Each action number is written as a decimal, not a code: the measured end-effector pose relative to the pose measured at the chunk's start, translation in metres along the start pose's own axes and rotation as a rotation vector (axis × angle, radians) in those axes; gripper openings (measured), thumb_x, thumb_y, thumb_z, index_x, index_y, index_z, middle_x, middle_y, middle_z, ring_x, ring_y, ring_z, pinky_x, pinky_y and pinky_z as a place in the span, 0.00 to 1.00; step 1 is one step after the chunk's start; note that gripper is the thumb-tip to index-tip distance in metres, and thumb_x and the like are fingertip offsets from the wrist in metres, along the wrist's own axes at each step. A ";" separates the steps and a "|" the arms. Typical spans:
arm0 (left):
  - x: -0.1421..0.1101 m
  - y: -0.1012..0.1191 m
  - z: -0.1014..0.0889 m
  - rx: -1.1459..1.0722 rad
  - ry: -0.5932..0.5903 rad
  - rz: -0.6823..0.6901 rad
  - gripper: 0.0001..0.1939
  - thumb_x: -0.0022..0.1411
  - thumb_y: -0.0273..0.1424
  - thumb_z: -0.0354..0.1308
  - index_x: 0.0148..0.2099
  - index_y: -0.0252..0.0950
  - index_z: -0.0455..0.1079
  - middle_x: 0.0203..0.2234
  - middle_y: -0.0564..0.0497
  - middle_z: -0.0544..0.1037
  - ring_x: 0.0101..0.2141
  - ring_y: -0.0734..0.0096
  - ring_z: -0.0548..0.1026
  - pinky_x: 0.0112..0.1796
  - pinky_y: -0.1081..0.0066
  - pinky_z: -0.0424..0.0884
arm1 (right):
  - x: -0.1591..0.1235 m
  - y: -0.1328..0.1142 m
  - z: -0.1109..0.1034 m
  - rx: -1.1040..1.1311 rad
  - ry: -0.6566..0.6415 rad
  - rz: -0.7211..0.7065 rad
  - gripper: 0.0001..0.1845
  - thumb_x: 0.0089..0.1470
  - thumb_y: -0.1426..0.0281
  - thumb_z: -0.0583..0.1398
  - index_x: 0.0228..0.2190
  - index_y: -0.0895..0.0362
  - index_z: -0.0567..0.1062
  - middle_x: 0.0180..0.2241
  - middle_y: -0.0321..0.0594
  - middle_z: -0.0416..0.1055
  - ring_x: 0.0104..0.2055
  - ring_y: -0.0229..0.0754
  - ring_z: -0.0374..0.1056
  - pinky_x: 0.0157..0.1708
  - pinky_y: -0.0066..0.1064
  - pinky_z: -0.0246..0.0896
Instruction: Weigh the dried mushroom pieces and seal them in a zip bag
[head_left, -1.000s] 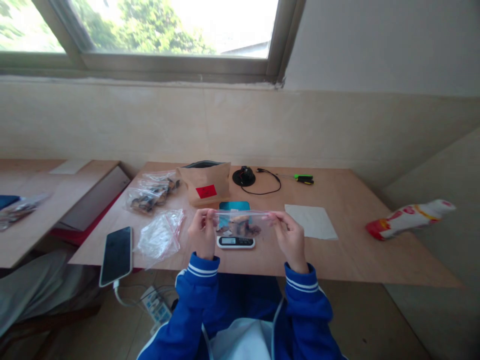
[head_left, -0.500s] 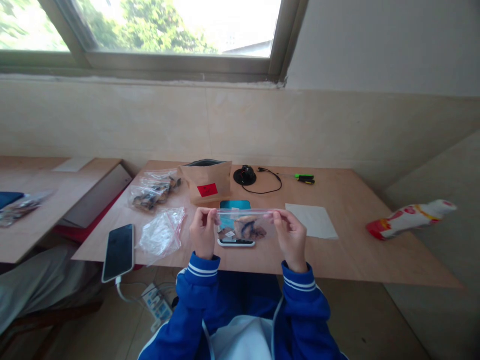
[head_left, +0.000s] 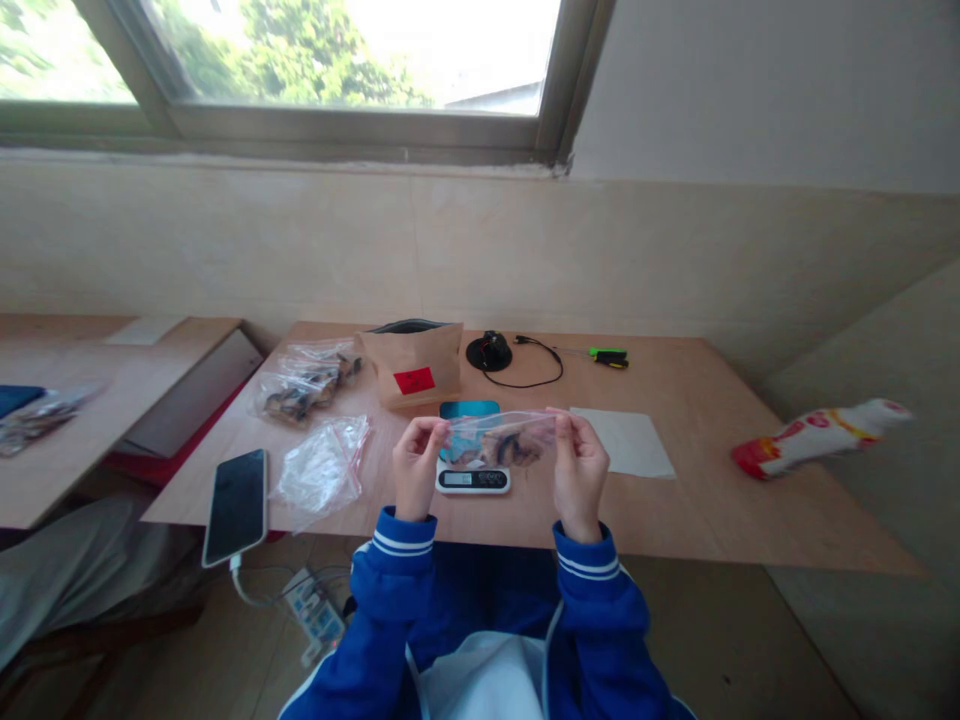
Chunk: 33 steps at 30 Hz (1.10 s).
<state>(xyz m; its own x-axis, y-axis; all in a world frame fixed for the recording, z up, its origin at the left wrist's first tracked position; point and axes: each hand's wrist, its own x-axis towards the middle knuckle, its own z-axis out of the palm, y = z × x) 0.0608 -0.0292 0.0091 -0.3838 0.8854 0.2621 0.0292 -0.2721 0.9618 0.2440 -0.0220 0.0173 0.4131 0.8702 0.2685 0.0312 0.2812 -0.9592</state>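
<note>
Both my hands hold one small clear zip bag (head_left: 496, 444) with dark dried pieces inside, lifted just above a small digital scale (head_left: 472, 478) with a teal platform. My left hand (head_left: 417, 468) pinches the bag's left top corner, fingers closed. My right hand (head_left: 577, 472) pinches the right top corner, fingers closed. The bag hangs between them and hides part of the scale's platform. Blue sleeves with white stripes cover both wrists.
A brown paper bag (head_left: 414, 363) with a red label stands behind the scale. Filled clear bags (head_left: 304, 382) and empty clear bags (head_left: 324, 468) lie left. A phone (head_left: 237, 492) overhangs the wooden table's (head_left: 697, 500) front-left edge. White paper (head_left: 621, 441), black cable device (head_left: 491, 352), green-handled tool (head_left: 607, 357).
My two hands have come closer together, so the bag between them is less stretched and sits a little higher and further from me; the scale's display now shows below it.
</note>
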 end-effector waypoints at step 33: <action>-0.002 0.012 -0.013 0.093 -0.081 -0.046 0.11 0.58 0.39 0.62 0.35 0.35 0.73 0.27 0.51 0.78 0.30 0.72 0.76 0.32 0.75 0.71 | -0.006 0.001 0.001 0.042 -0.209 -0.018 0.13 0.52 0.59 0.64 0.34 0.56 0.74 0.35 0.42 0.79 0.38 0.45 0.75 0.38 0.34 0.70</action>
